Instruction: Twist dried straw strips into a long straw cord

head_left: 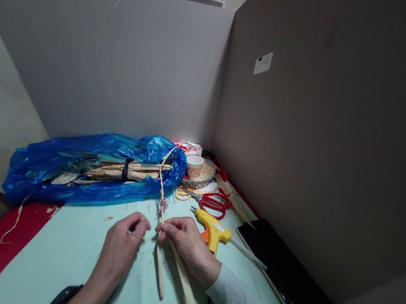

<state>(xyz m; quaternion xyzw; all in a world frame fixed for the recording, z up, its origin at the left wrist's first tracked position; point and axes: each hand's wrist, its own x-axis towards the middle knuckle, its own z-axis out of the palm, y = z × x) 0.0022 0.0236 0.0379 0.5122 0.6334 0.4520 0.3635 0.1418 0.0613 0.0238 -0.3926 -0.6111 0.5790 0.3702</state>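
Observation:
My right hand (187,243) pinches a long pale straw strip (162,187) that rises from the table toward the blue bag. My left hand (123,243) sits just left of it, fingers curled in a pinch; what it holds is too small to make out. Two loose ends of the straw strip (161,278) trail back toward me across the pale green table top (68,249). A small pinkish knot sits on the strip just above my fingers.
A blue plastic bag (47,166) with a tied bundle of dried leaves (121,169) lies behind my hands. To the right are a yellow glue gun (215,230), red scissors (213,203), a paper cup (194,166) on a woven disc, and a black tablet (284,271). Grey partitions surround the table.

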